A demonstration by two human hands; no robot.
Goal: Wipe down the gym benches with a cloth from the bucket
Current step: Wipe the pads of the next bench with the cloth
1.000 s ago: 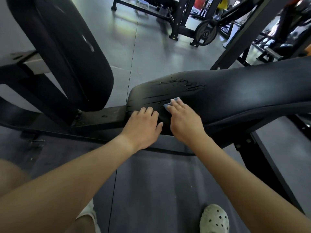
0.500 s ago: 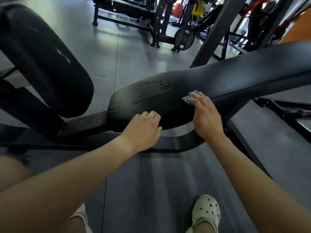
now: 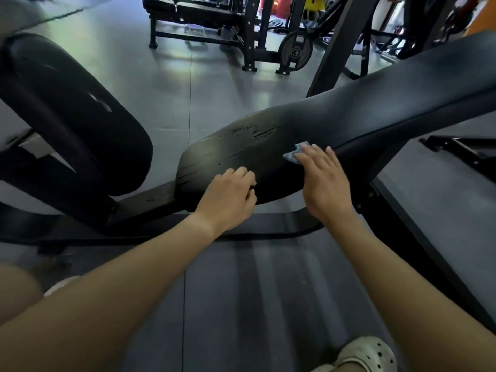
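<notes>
At far left a fat black roller pad (image 3: pixel 75 116) stands on its frame above the grey floor (image 3: pixel 166 84). Far back, under another bench (image 3: pixel 198 12), sits a pale tub (image 3: pixel 194 28) – what is in it cannot be made out.

Nearer, the left hand (image 3: pixel 228 200) rests on the near rounded end of the black bench (image 3: pixel 362 114), its fingers (image 3: pixel 243 174) curled close together over the edge of the pad, whose top is cracked and scuffed there. Far behind stands a weight plate (image 3: pixel 295 53) on a rack.

Just right of the left hand, a small blue-grey cloth (image 3: pixel 295 153) lies on the side of the bench – the right hand (image 3: pixel 324 183) presses it flat, fingers (image 3: pixel 316 157) straight and slightly apart, so only its far-left corner shows. At the near right edge a pale perforated clog (image 3: pixel 367 353) stands on the floor.
</notes>
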